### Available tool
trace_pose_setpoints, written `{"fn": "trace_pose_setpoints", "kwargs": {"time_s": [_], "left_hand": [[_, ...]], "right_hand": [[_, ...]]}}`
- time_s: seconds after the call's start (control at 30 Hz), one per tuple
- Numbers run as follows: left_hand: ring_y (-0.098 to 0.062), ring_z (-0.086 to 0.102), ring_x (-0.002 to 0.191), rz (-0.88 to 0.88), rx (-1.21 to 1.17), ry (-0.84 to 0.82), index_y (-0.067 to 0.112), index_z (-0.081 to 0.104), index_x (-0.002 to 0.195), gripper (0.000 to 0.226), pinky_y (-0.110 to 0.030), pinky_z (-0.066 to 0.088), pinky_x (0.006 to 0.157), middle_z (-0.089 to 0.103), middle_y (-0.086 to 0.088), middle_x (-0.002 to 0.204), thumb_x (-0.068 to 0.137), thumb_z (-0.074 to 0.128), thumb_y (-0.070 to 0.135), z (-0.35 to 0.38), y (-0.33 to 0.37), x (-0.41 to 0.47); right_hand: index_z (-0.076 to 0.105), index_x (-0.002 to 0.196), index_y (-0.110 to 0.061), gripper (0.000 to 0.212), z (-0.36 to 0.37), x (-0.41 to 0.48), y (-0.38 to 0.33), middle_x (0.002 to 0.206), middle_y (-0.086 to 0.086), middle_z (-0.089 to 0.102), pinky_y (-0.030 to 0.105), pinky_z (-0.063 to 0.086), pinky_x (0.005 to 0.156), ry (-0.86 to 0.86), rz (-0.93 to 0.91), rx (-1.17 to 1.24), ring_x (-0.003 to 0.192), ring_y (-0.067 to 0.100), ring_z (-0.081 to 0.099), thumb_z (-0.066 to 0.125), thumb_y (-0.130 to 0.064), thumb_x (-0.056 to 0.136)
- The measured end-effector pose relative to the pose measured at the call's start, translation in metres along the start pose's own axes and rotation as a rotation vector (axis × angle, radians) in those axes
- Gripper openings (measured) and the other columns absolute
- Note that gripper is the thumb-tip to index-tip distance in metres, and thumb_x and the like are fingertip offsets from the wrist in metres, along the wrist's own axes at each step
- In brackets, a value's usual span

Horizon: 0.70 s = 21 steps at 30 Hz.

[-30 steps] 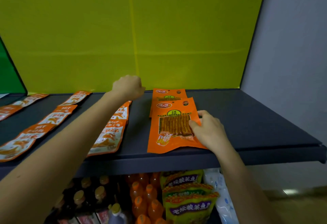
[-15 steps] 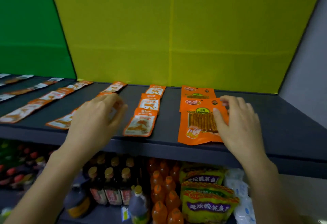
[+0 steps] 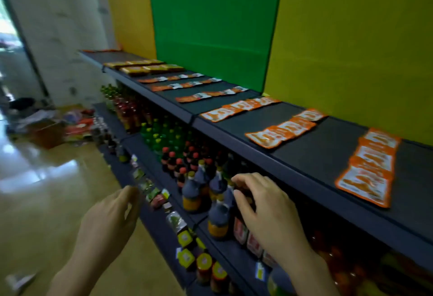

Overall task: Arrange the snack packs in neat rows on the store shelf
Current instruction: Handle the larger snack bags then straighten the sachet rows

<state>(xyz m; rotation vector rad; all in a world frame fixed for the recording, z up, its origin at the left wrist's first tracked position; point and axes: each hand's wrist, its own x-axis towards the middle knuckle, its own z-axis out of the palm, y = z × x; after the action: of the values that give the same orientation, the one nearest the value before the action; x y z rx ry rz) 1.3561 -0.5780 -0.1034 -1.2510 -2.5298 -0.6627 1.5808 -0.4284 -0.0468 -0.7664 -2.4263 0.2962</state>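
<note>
Orange snack packs lie in short overlapping rows on the dark top shelf (image 3: 304, 155): one row (image 3: 369, 167) at the right, another row (image 3: 284, 130) in the middle, a third row (image 3: 239, 108) further left. More rows run on towards the far end. My left hand (image 3: 110, 220) hangs below the shelf over the floor, fingers loose, holding nothing. My right hand (image 3: 269, 211) is in front of the lower shelf's bottles, fingers spread and slightly bent, empty. Neither hand touches a pack.
Bottles (image 3: 194, 190) with coloured caps fill the lower shelf. Small jars and packets (image 3: 185, 237) line a shelf below. Green and yellow boards back the shelf. A heap of boxes and packs (image 3: 58, 124) lies on the glossy floor at the left.
My view has swung left along the shelf. Both hands have come off the top shelf and dropped below its front edge; the right hand has left the large orange pack.
</note>
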Motion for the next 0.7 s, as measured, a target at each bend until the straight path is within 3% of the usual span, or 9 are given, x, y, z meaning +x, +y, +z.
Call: {"fn": "trace_pose_setpoints", "kwargs": {"time_s": [0.07,0.2,0.27,0.37,0.53,0.7], "left_hand": [[-0.03,0.067,0.059,-0.109,0.057,-0.02,0.015,0.065,0.087,0.012,-0.026,0.04,0.045,0.071,-0.005,0.07,0.078,0.071,0.022,-0.003,-0.035,-0.011],[-0.025,0.069,0.069,-0.337,0.103,-0.065,0.018,0.065,0.088,0.013,-0.032,0.05,0.056,0.071,0.001,0.076,0.079,0.069,0.027,-0.004,-0.11,-0.027],[-0.023,0.068,0.08,-0.469,0.106,-0.085,0.02,0.064,0.093,0.016,-0.033,0.051,0.067,0.07,0.002,0.084,0.083,0.063,0.032,-0.007,-0.149,-0.03],[-0.021,0.068,0.08,-0.582,0.123,-0.059,0.019,0.065,0.093,0.017,-0.027,0.05,0.062,0.07,0.0,0.085,0.084,0.061,0.033,-0.015,-0.209,-0.025],[-0.014,0.065,0.083,-0.675,0.197,-0.048,0.027,0.059,0.092,0.016,-0.026,0.052,0.067,0.068,0.007,0.088,0.088,0.051,0.041,-0.033,-0.291,0.004],[-0.012,0.063,0.076,-0.687,0.202,-0.022,0.028,0.058,0.092,0.014,-0.024,0.051,0.06,0.066,0.008,0.084,0.088,0.051,0.04,-0.028,-0.33,0.045]], "right_hand": [[0.048,0.122,-0.034,0.028,0.035,0.016,-0.017,0.118,-0.02,0.051,0.016,0.039,0.087,-0.099,-0.024,0.038,0.113,0.002,0.045,0.038,-0.038,0.096],[0.047,0.124,-0.034,0.029,0.11,0.048,-0.051,0.122,-0.021,0.049,0.019,0.04,0.093,-0.251,-0.066,0.106,0.116,0.001,0.045,0.038,-0.038,0.097],[0.048,0.123,-0.035,0.027,0.149,0.066,-0.071,0.12,-0.022,0.05,0.016,0.039,0.089,-0.3,-0.099,0.126,0.115,0.001,0.045,0.038,-0.037,0.097],[0.05,0.12,-0.037,0.026,0.204,0.098,-0.103,0.116,-0.024,0.05,0.011,0.034,0.081,-0.356,-0.15,0.152,0.112,-0.002,0.046,0.04,-0.036,0.096],[0.05,0.12,-0.035,0.026,0.27,0.159,-0.149,0.118,-0.022,0.05,0.013,0.036,0.085,-0.351,-0.19,0.135,0.113,0.0,0.046,0.041,-0.036,0.096],[0.057,0.11,-0.033,0.019,0.321,0.214,-0.162,0.096,-0.024,0.049,0.011,0.034,0.068,-0.35,-0.165,0.12,0.093,-0.001,0.048,0.048,-0.032,0.093]]}}
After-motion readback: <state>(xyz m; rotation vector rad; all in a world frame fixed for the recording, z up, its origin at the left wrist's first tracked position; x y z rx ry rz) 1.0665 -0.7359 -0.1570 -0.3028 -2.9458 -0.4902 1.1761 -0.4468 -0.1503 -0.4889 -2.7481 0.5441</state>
